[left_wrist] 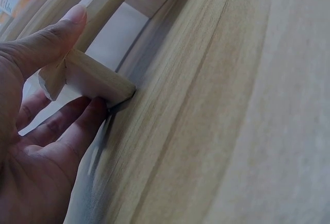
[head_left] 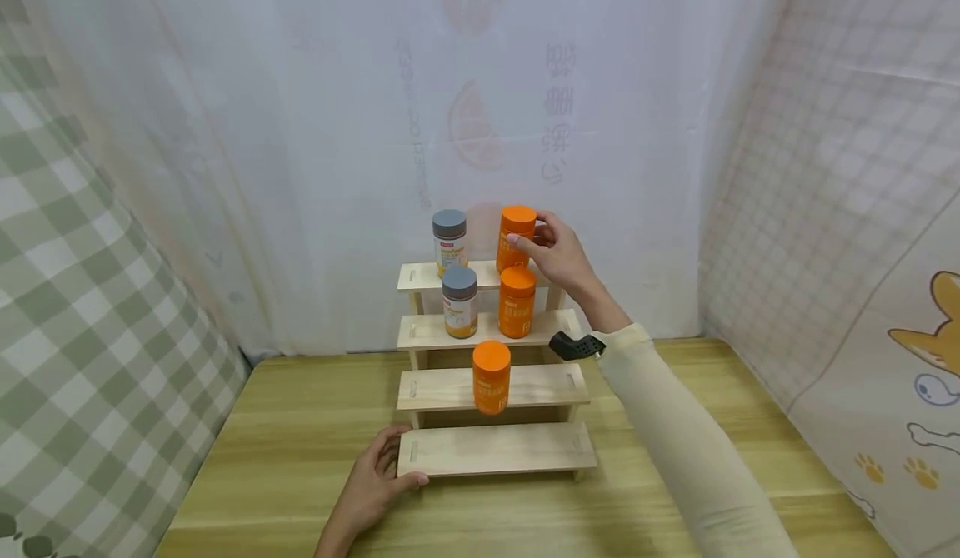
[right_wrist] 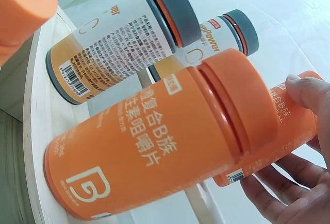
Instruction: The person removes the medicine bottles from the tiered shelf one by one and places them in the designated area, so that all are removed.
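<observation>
Pinched between the thumb and fingers of your right hand (head_left: 558, 251) is an orange vitamin B chewable-tablet bottle (head_left: 514, 241), upright at the right of the top tier of the four-tier wooden stand (head_left: 497, 450). You hold it from the right, near the cap, probably because the neighbouring bottles leave that side freest; its base is partly hidden, so you cannot tell whether it bears on the board. Your left hand (head_left: 373, 479) grips the left end of the lowest tier, thumb over the board and fingers against its support, likely to keep the stand from shifting.

Left of the bottle you hold, on the same tier, stands a grey-capped bottle (head_left: 450, 241). One tier down, a second grey-capped bottle (head_left: 461, 306) and a second orange bottle (head_left: 517, 306) stand side by side, the stepped boards letting the rear caps show above them. A third orange bottle (head_left: 491, 381) stands alone on the next tier, its base appearing to reach the front edge. Beneath everything lies the wood-grain tabletop (head_left: 300, 425), with a pale printed sheet (head_left: 337, 166) behind.
</observation>
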The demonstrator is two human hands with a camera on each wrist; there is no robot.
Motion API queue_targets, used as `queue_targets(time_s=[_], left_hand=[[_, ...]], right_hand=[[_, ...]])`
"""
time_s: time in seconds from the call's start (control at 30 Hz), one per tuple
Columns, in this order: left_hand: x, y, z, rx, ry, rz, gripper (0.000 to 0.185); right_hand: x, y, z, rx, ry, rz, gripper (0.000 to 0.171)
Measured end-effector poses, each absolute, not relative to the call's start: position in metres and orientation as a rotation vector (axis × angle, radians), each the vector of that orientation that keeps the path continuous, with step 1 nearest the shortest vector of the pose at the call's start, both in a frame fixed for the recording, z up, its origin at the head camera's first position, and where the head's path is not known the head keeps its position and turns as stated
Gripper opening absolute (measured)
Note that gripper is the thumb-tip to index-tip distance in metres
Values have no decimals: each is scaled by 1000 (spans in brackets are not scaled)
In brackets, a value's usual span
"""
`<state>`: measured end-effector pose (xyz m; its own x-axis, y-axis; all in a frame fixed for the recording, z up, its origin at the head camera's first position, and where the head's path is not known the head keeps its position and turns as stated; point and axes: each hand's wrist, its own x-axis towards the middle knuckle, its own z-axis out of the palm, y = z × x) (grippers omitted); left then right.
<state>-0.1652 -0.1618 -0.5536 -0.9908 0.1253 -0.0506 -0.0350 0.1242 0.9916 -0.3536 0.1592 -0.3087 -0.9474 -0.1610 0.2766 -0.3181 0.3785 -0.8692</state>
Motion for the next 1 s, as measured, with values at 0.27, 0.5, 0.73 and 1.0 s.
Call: queue_targets(time_s=[0.27,0.5,0.73,1.0], left_hand=[[-166,-157,-553,112,2243,1993,79],[-164,-157,-551,97,2211,2008,81],[-163,-156,-550,125,2199,2018,80],[-161,-153,-549,188,2234,2019,84]], right_hand=[[-345,182,-302,395,-2444,1618,65],[-337,197,-304,375,-2436,1600,68],[-329,212,-309,335,-2427,1574,70],[-317,226,-309,341,-2418,1539,71]])
